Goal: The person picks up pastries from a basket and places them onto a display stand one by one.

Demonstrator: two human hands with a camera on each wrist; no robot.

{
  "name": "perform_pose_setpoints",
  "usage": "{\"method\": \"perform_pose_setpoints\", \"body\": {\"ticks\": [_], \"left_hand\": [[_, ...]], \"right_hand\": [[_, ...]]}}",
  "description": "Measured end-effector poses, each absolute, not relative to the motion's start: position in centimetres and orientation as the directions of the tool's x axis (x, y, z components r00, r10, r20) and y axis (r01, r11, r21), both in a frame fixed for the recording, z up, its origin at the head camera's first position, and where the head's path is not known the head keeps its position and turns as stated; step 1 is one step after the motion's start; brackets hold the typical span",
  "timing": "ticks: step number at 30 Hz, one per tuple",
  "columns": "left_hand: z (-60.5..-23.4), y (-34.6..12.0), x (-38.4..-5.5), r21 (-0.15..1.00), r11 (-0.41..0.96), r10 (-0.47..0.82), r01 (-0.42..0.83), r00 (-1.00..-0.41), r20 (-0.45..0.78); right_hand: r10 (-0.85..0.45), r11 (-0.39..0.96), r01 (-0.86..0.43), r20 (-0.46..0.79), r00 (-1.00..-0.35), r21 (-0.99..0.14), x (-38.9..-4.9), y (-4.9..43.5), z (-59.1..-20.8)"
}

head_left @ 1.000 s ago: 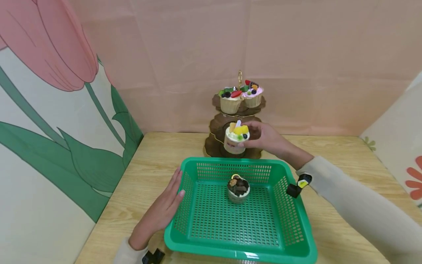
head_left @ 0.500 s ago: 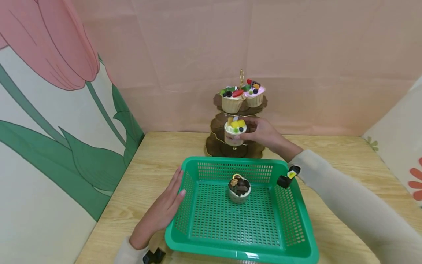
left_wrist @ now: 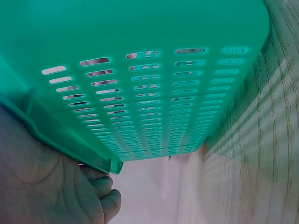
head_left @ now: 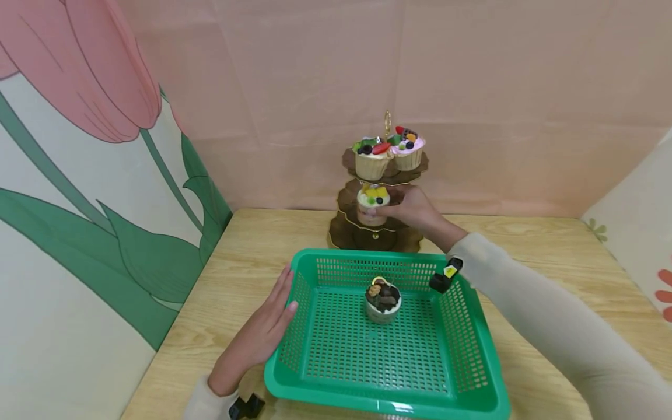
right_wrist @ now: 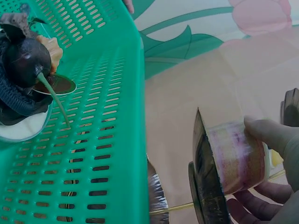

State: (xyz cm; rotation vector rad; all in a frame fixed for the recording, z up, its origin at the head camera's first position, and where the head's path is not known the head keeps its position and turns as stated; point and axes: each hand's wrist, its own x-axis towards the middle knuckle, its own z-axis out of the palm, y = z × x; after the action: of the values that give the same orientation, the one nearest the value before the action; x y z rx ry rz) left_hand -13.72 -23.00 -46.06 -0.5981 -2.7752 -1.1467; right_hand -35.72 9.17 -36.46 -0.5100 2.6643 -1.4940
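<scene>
My right hand (head_left: 416, 209) grips a dessert cup (head_left: 370, 216) with cream, yellow fruit pieces and a dark berry on top. It is at the middle tier of a brown, gold-edged three-tier stand (head_left: 346, 232). In the right wrist view, thumb and fingers hold the cup (right_wrist: 238, 156) with its base against the tier (right_wrist: 208, 175). My left hand (head_left: 258, 331) rests on the left rim of a green plastic basket (head_left: 441, 405), fingers straight. Inside that basket stands a chocolate-topped dessert cup (head_left: 382, 304). The left wrist view has the palm (left_wrist: 42, 182) under the basket rim.
Two fruit-topped cupcakes, one white (head_left: 371, 167) and one pink (head_left: 408, 156), sit on the stand's top tier. The basket stands directly in front of the stand on a wooden table (head_left: 252, 245). A pink backdrop (head_left: 294, 116) hangs behind.
My right hand has moved the fruit-topped cup back and slightly down, from in front of the stand onto the middle tier. The left hand stays on the basket rim.
</scene>
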Motion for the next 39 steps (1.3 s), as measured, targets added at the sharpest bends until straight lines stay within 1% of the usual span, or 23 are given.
{"method": "perform_pose_setpoints", "body": {"ticks": [7, 16, 23, 28, 30, 33, 37, 39], "left_hand": [[-46.1, -23.0, -13.7, 0.655, 0.648, 0.326, 0.388, -0.919, 0.223], [-46.2, -23.0, -13.8, 0.647, 0.649, 0.33, 0.4, -0.914, 0.234], [-46.1, -22.9, -13.7, 0.656, 0.646, 0.328, 0.39, -0.918, 0.223], [-45.8, -22.9, -13.6, 0.659, 0.649, 0.324, 0.38, -0.922, 0.213], [-45.8, -23.0, -13.5, 0.658, 0.653, 0.32, 0.375, -0.924, 0.209], [-45.7, -23.1, -13.6, 0.658, 0.654, 0.319, 0.373, -0.925, 0.208], [-45.7, -23.2, -13.6, 0.66, 0.653, 0.318, 0.372, -0.925, 0.208], [-45.7, -23.3, -13.7, 0.659, 0.655, 0.314, 0.37, -0.926, 0.209]], "right_hand": [[-0.299, 0.468, -0.296, 0.166, -0.94, -0.832, -36.0, 8.9, -37.0], [-0.28, 0.458, -0.273, 0.154, -0.947, -0.846, -35.9, 9.0, -37.0], [-0.308, 0.467, -0.31, 0.176, -0.935, -0.828, -35.6, 9.4, -37.1], [-0.286, 0.453, -0.241, 0.116, -0.951, -0.858, -35.2, 10.3, -36.6], [-0.275, 0.447, -0.218, 0.099, -0.956, -0.867, -34.8, 10.6, -36.3], [-0.282, 0.422, -0.221, 0.104, -0.954, -0.879, -34.0, 11.1, -35.8], [-0.309, 0.422, -0.29, 0.165, -0.937, -0.859, -32.5, 11.6, -35.1], [-0.309, 0.459, -0.307, 0.175, -0.935, -0.834, -31.6, 12.0, -34.9]]}}
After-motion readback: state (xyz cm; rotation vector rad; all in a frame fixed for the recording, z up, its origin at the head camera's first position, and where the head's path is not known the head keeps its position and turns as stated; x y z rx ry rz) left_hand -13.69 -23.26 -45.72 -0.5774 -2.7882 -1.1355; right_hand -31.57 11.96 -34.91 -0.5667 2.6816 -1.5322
